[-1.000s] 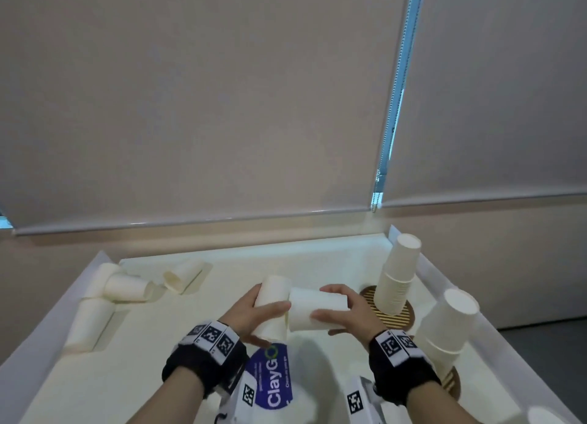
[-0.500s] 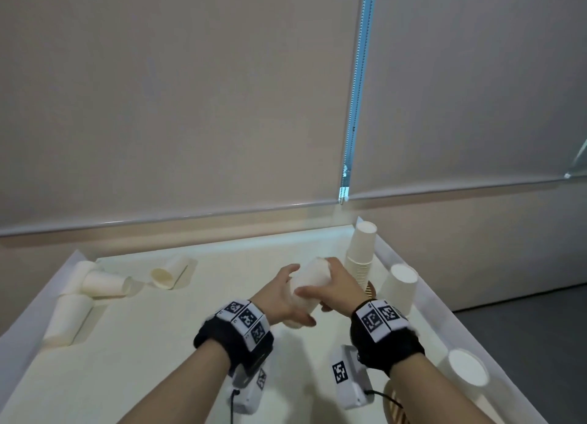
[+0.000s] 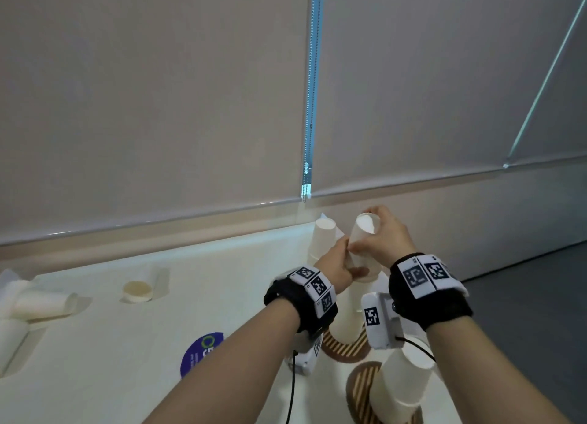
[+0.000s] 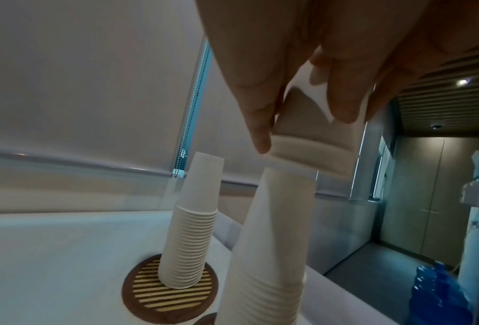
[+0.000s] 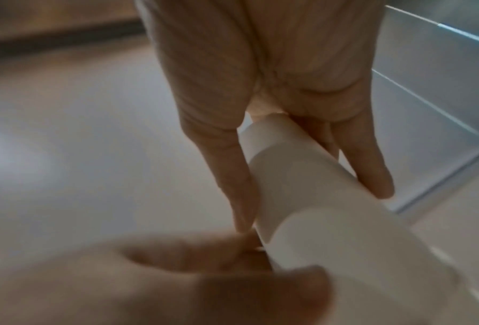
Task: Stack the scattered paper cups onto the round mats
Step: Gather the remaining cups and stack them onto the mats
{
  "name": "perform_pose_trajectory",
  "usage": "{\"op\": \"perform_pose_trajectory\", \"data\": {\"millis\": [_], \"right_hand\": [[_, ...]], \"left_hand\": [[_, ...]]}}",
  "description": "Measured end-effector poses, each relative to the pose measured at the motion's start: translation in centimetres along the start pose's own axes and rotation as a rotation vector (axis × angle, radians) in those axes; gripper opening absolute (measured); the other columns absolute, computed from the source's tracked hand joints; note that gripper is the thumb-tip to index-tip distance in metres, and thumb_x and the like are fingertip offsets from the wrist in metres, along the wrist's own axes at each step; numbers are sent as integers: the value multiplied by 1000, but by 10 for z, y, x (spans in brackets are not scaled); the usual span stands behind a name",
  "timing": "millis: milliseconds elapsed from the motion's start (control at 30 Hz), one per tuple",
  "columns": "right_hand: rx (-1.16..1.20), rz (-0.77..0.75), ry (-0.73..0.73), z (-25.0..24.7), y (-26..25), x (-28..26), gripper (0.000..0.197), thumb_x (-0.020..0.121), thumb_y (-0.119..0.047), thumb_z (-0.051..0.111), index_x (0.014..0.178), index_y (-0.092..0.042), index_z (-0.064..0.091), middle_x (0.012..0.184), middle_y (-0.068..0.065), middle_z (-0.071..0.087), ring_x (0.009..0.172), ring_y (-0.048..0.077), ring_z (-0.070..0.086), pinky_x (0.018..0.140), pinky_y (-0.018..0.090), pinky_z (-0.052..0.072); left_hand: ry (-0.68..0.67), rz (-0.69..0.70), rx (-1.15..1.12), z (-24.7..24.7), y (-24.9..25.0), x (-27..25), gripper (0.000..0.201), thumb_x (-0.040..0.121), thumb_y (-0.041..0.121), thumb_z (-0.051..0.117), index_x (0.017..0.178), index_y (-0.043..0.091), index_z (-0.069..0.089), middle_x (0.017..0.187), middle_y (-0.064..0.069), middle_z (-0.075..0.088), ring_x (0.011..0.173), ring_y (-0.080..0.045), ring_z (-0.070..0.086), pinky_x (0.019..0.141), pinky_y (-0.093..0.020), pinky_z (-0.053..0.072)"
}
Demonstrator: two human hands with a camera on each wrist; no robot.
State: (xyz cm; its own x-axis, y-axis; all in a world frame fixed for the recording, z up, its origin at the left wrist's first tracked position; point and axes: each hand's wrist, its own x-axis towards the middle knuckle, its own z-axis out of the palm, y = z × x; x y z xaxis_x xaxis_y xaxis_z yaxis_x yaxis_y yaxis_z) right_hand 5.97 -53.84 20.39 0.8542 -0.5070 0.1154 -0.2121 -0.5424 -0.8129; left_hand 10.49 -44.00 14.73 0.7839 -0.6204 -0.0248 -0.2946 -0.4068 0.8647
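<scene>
Paper cups [image 3: 363, 242] gripped by both hands' fingers [image 3: 341, 248] | middle stack [image 4: 271, 252] apparently just beneath | far stack [image 4: 194, 222] beside.

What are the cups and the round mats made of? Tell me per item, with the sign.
Cups: apparently thin paper, matte off-white; rolled rims nest in tight ridges down the stack.
Round mats: probably wood or bamboo, dark brown rim, pale slats striped across the face; could be printed, the look leaves that open.

The white paper cups [image 3: 363, 248] look matt and smooth, their stacked rims ribbed. The round striped mat [image 4: 170, 287] seems to be slatted wood with a dark rim. The pale counter [image 3: 127, 344] has a smooth, faintly glossy finish. Black wristbands [image 3: 435, 299] look like cloth.
</scene>
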Motion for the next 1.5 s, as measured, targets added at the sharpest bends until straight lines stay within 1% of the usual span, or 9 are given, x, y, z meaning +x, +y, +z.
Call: {"op": "perform_pose_trajectory", "data": {"millis": [433,533,633,833,1033,1167,1333,1433,1500], "right_hand": [[-606,224,-268,60,55,31,70,69,-14,78,129,-13,44,127,12,54,118,30,52,99,43,45],[-495,25,-98,83,29,31,62,76,-14,71,132,-12,43,132,13,47,125,31,43,108,41,36],[-170,-237,-125,121,-6,24,40,82,-10,63,121,-12,56,127,7,53,119,21,48,95,26,37],[-38,-231,-434,223,-23,27,21,82,-7,61,102,-7,68,107,8,67,88,12,53,83,19,41],[-89,-137,-589,293,-1,44,21,83,-7,60,103,-8,68,92,1,60,88,12,54,81,18,40],[-56,-115,-597,316,9,55,17,85,-11,61,100,-8,68,91,1,64,87,12,57,80,19,42],[26,-81,-600,340,21,65,22,89,-38,58,97,-19,62,100,-2,65,96,15,61,84,23,42],[146,56,-587,357,22,67,51,88,-58,46,118,-17,52,119,3,59,107,20,60,97,38,46],[328,245,-611,367,15,65,72,81,-68,45,129,-14,44,123,6,55,103,23,61,87,42,50]], "left_hand": [[62,-271,342,-58,-104,-26,34,87,24,62,119,16,61,126,-1,60,116,-17,55,94,-23,40],[178,-377,372,-101,-138,-38,28,87,21,62,113,14,65,123,-2,62,113,-18,57,92,-23,42],[311,-515,427,-141,-175,-51,27,87,15,59,114,12,64,127,-6,60,116,-21,56,94,-25,41],[376,-674,586,-186,-234,-60,37,86,11,57,122,18,58,146,-9,33,131,-28,36,104,-34,39],[251,-606,746,-195,-271,-15,55,87,14,54,136,33,41,159,-1,-4,146,-28,-2,111,-42,25],[151,-648,736,-203,-300,23,62,85,20,57,141,34,32,158,4,-15,146,-33,-3,112,-49,25],[282,-653,588,-211,-322,29,61,90,16,53,145,15,28,159,7,1,132,-30,37,101,-37,41],[555,-445,395,-210,-318,11,44,92,12,50,136,7,46,151,-3,30,126,-27,46,102,-30,36],[669,-331,194,-208,-310,-4,29,92,9,52,118,10,64,134,-6,52,116,-23,53,94,-22,37]]}}
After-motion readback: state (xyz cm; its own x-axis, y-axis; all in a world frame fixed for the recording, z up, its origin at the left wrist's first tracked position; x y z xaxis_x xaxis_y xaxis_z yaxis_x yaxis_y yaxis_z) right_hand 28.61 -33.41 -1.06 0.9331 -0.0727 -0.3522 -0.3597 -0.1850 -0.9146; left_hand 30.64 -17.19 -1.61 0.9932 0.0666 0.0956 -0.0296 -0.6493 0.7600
